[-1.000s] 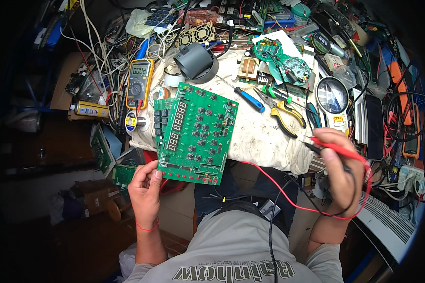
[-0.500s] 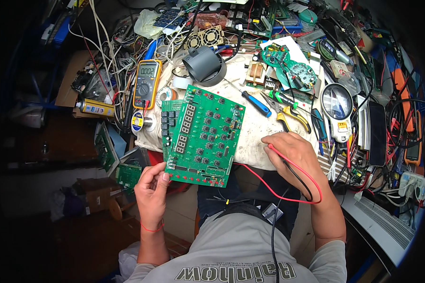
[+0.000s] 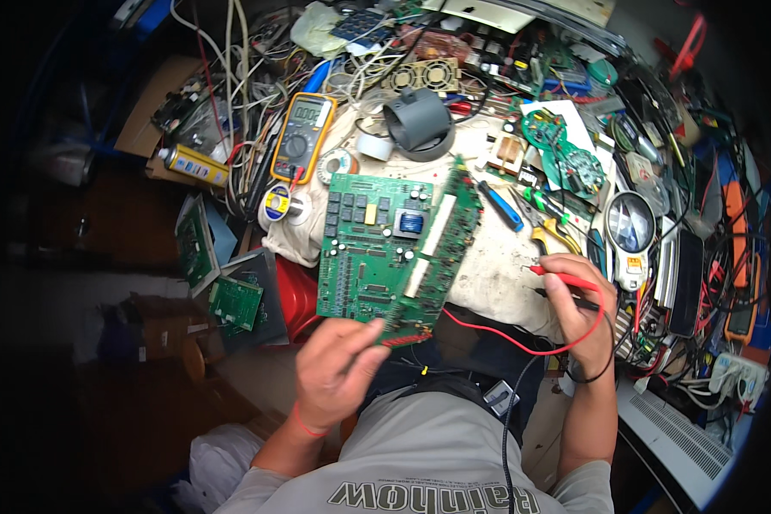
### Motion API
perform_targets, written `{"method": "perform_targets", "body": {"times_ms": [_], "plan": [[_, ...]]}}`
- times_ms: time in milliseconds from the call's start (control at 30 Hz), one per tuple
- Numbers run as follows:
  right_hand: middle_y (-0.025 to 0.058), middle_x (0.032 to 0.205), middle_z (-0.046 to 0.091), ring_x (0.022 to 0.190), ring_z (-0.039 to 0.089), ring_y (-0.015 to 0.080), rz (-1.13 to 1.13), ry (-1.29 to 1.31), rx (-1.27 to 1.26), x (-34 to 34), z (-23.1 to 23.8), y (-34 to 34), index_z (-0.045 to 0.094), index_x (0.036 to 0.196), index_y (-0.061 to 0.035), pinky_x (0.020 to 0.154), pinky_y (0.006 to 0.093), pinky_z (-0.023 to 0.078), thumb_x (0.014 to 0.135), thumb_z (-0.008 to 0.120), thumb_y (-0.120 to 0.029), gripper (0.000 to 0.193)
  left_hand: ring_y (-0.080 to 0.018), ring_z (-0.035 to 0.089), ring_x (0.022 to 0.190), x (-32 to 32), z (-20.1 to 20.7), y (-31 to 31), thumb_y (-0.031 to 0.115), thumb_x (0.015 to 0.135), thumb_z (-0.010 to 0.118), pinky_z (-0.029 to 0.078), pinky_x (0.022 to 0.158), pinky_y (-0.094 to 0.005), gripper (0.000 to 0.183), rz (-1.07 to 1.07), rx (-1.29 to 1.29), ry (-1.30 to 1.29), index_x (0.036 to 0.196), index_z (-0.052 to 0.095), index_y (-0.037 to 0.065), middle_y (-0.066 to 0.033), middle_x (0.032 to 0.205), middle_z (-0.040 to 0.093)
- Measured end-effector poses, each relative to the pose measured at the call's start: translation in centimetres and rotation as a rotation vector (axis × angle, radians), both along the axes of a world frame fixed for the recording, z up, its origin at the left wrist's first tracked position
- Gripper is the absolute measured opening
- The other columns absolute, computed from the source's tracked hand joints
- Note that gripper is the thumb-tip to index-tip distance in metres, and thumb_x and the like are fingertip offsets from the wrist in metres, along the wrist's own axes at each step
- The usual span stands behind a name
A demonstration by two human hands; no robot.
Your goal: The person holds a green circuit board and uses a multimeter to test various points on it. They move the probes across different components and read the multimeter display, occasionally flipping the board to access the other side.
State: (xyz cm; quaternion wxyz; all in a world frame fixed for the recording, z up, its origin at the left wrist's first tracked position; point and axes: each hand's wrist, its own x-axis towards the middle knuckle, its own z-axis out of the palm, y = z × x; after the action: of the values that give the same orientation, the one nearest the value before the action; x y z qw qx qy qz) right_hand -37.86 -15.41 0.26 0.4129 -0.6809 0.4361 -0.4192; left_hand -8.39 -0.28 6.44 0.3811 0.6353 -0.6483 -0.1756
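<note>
My left hand (image 3: 338, 364) pinches the near edge of a green circuit board (image 3: 461, 248), which stands tilted up on its side. Its underside shows, with long white strips facing left. To its left lies a second green circuit board (image 3: 351, 274) bearing black relays and a blue transformer (image 3: 410, 223). My right hand (image 3: 581, 300) is closed around a red test probe (image 3: 565, 278) and a black test probe (image 3: 570, 300). Both tips point left over the cloth, apart from the boards. A yellow multimeter (image 3: 301, 141) with a lit display lies beyond the boards, at the left.
Solder spools (image 3: 277, 203), a grey cylindrical part (image 3: 418, 118), a blue screwdriver (image 3: 500, 206) and yellow-handled pliers (image 3: 552, 238) lie around the boards. A magnifier (image 3: 631, 224) rests at the right. Tangled cables and loose boards crowd the far side.
My left hand has moved right and swung the button-and-display board up onto its side, uncovering the relay board. My right hand has turned, so both probes now show. The whole view has shifted.
</note>
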Motion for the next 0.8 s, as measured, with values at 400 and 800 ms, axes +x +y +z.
{"method": "perform_targets", "body": {"times_ms": [400,800], "plan": [[0.0105,0.091,0.070,0.073,0.062,0.0133,0.019,-0.050,0.226,1.3,2.2,1.4,0.064,0.094,0.0004,0.068,0.0271,0.051,0.113,0.049,-0.029,0.038,-0.0225,0.065,0.069,-3.4,-1.4,-1.8,0.011,0.073,0.094,0.052,0.060,-0.0334,0.042,-0.294,-0.253,0.023,0.110,0.078,0.001,-0.0071,0.087,0.068],[0.0104,0.091,0.073,0.079,0.068,0.0149,0.050,-0.038,0.345,1.6,0.7,0.8,0.067,0.101,0.0028,0.072,0.0285,0.054,0.112,0.056,-0.026,0.033,-0.0241,0.070,0.066,-2.8,-1.3,-1.5,0.009,0.073,0.095,0.058,0.060,-0.0336,0.031,-0.203,-0.218,0.073,0.096,0.076,0.000,-0.0091,0.080,0.072]]}}
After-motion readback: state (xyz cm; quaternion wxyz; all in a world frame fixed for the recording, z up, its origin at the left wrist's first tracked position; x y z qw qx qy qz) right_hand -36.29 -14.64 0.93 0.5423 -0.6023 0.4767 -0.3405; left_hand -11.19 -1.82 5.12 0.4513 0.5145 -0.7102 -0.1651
